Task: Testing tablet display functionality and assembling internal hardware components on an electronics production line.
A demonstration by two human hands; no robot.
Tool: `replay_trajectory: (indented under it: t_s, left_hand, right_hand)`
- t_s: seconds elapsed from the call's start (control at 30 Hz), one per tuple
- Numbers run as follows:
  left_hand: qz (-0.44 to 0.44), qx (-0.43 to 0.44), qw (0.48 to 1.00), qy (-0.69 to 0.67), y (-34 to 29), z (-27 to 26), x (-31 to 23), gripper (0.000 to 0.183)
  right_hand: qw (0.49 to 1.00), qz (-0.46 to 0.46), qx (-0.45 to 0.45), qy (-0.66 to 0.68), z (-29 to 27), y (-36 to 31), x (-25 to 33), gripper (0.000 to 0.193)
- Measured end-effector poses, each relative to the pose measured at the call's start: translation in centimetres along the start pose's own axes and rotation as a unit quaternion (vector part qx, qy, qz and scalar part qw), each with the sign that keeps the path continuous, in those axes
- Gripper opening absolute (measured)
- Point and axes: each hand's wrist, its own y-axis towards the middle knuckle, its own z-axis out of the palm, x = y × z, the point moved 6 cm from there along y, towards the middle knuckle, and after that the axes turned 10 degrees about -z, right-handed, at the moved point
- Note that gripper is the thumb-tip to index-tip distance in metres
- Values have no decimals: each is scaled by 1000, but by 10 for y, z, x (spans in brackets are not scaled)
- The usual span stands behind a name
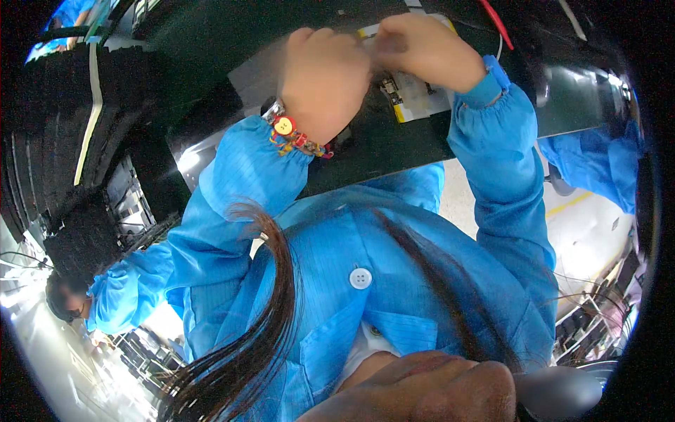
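Over the dark work table, my left hand and my right hand meet, smeared by motion. Both are closed, fingers curled toward each other; whatever is between the fingertips is hidden. Beneath my right hand lies a white sheet with yellow corners. A small dark electronic-looking part rests on its left side, close to my left hand. Left of my left hand is a greyish flat sheet, partly covered by that hand. A beaded bracelet is on my left wrist, and a blue band is on my right.
Stacked black trays stand at the left. A red strip or cord and a thin white cable lie beyond my right hand. A co-worker in a blue sleeve is at the lower left; blue clothing shows at the right.
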Motion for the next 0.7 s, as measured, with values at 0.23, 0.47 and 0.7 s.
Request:
replay_trajectory:
  t_s: [0.23,0.47,0.7]
  left_hand:
    - [0,-6,1000,-21,-2,4,2,16]
    - [8,-16,999,-39,0,13,9,15]
    - [25,-28,998,-51,1,13,10,15]
  right_hand:
    - [983,-40,-20,-176,12,-4,14,28]
    - [974,-32,-44,-220,16,-5,23,34]
    - [963,-59,-81,-249,15,-7,26,32]
